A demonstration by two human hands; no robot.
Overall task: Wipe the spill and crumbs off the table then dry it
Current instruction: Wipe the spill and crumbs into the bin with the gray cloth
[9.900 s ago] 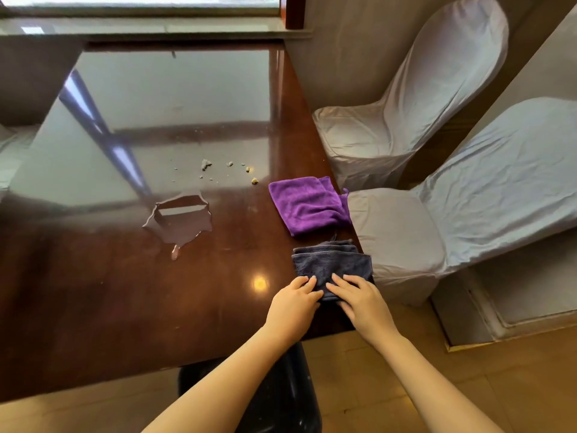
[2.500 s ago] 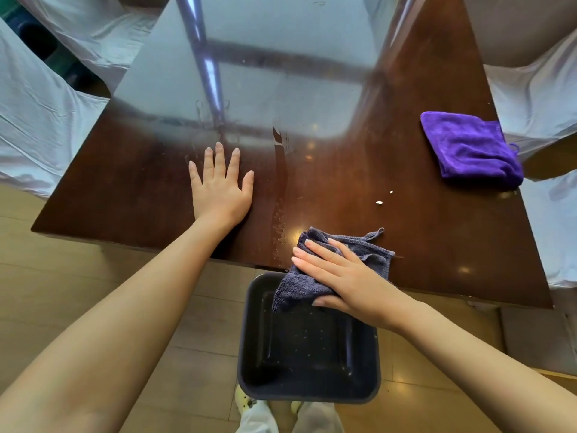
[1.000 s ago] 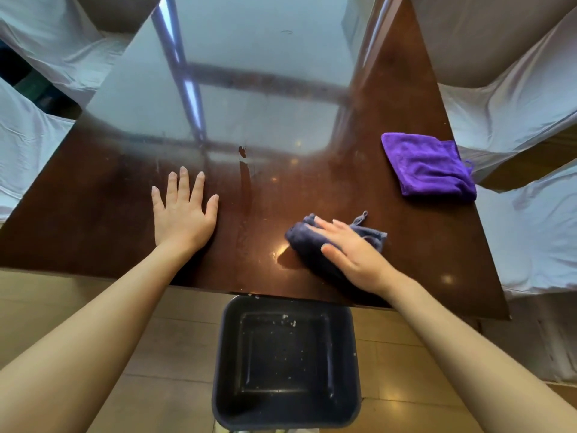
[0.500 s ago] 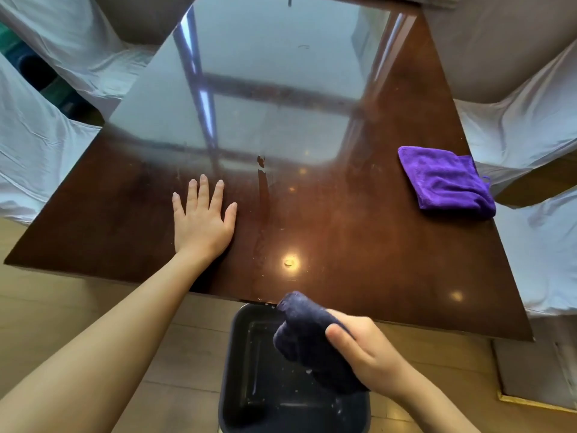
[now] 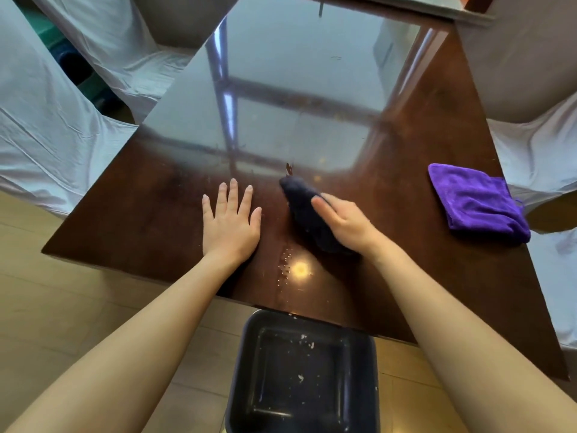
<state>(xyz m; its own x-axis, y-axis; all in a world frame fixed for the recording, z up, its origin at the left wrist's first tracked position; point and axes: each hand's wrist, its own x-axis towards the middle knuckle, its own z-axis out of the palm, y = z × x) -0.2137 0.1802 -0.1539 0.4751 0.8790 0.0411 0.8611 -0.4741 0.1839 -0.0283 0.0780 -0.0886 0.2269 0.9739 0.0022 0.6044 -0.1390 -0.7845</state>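
Observation:
On the glossy brown table [image 5: 437, 276], my right hand [image 5: 346, 223] presses a bunched dark blue cloth [image 5: 301, 198] against the surface near the middle. Its far tip touches a thin wet streak [image 5: 288, 168]. Small droplets [image 5: 284, 264] glisten on the wood between the cloth and the near edge. Flat on the table just left of the cloth lies my left hand [image 5: 231, 223], fingers spread, holding nothing. A folded purple cloth [image 5: 474, 201] rests at the right edge.
A dark square bin [image 5: 303, 373] with a few crumbs inside stands on the floor below the near table edge. White-covered chairs [image 5: 46, 129] flank the table on the left and another [image 5: 543, 151] on the right.
My right hand has carried the dark blue cloth from over the bin back up onto the table and forward to the wet streak. The left hand stays flat in place.

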